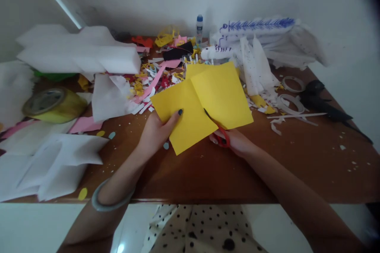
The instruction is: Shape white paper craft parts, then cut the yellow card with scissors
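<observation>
A sheet of yellow paper point(204, 102) is held above the wooden table point(297, 166), just in front of the body; its near-left corner is pinched in the left hand point(156, 130), thumb on top and fingers closed beneath; the right hand point(234, 142) is closed around the red handles of the scissors point(221, 134), whose blades run up and away from that grip into a cut already reaching the middle of the sheet. Whether the blades are closed at this instant cannot be told, since the paper hides most of them.

The flap on the scissor side is supported by nothing beyond the blades; it could sag and a tear could be started at the end of the cut. The left thumb lies close beside the cutting line; a nick could be caused if the sheet were fed crookedly. Beyond the pinch, paper scraps point(154, 79) are heaped, into which the far edge might catch; a tape roll point(53, 104) lies well to the left of the holding hand.
</observation>
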Tool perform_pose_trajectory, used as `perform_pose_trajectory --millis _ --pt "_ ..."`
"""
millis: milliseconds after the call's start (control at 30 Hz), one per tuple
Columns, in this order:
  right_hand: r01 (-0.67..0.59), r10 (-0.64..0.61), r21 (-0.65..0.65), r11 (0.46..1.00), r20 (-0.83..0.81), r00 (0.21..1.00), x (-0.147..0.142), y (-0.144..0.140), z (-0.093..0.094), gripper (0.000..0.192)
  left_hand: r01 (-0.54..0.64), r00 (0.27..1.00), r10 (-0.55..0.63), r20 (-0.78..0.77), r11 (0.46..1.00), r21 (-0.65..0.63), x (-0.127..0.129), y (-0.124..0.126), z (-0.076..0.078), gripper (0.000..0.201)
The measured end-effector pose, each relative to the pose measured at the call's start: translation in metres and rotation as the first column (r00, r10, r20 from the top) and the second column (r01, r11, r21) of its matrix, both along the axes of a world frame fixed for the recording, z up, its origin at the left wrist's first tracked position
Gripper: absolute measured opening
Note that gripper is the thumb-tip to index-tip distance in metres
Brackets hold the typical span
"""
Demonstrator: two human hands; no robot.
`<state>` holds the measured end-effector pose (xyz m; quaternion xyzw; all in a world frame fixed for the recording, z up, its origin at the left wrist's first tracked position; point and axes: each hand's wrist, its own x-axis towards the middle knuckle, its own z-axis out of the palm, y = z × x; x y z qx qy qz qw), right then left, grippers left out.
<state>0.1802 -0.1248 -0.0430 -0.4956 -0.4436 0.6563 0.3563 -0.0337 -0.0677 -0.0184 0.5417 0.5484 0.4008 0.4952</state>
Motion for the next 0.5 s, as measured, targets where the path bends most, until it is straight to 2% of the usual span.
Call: perform_pose_trajectory --millis 267,367,500 --pt "0.005 -0.037 -0.202 0.979 -0.153 0.988 0.0002 0.0007 0.0015 0.042 0.024 0.999 -0.024 -0.026 1.0 0.016 -0.0053 0.0041 -0.002 0.052" --pt "0.041 -0.057 -0.183 0.982 -0.081 0.995 0.0008 0.0021 0.0044 0.04 0.02 1.0 -0.02 0.012 1.0 0.006 -0.0063 0.0051 -0.0016 0.056" --pt "0.034 -0.033 -0.084 0.996 0.006 0.999 0.0036 0.0028 0.0029 0.037 0.015 0.999 -0.015 0.031 1.0 0.008 -0.007 0.0052 -0.0016 0.058"
